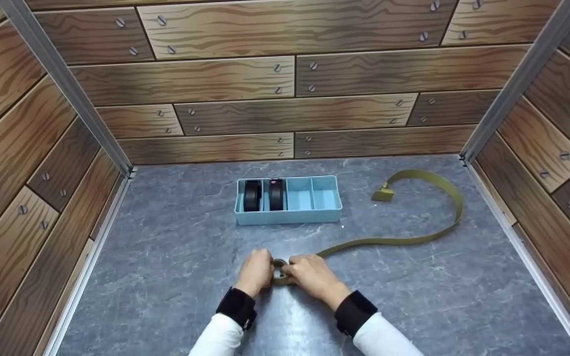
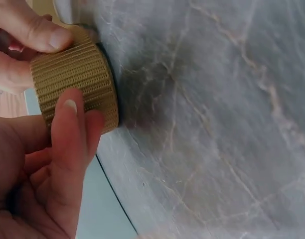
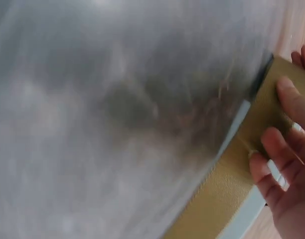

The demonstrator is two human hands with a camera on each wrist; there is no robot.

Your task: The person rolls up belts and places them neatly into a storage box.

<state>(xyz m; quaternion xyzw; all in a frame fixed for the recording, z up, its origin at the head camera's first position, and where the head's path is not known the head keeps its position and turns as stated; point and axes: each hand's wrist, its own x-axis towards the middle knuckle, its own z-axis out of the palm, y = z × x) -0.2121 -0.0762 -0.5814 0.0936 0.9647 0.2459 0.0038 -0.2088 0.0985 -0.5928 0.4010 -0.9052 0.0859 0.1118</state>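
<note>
An olive webbing belt (image 1: 413, 241) is partly wound into a small standing ring on the grey surface, between the two hands. My left hand (image 1: 256, 272) grips the ring's left side; in the left wrist view its fingers (image 2: 68, 129) curl against the ribbed outer face of the coil (image 2: 75, 74). From the right, my right hand (image 1: 312, 274) pinches the band where it joins the ring, its fingertips (image 3: 287, 94) on the flat webbing (image 3: 217, 194) in the right wrist view. The loose length sweeps right and loops back to a flat olive end piece (image 1: 383, 194).
A light blue tray (image 1: 287, 217) with several compartments stands ahead of the hands. Black rolled bands (image 1: 252, 196) stand in its two left compartments; the two right ones hold nothing. Wood-patterned walls (image 1: 285, 113) with metal corner strips enclose the back and sides.
</note>
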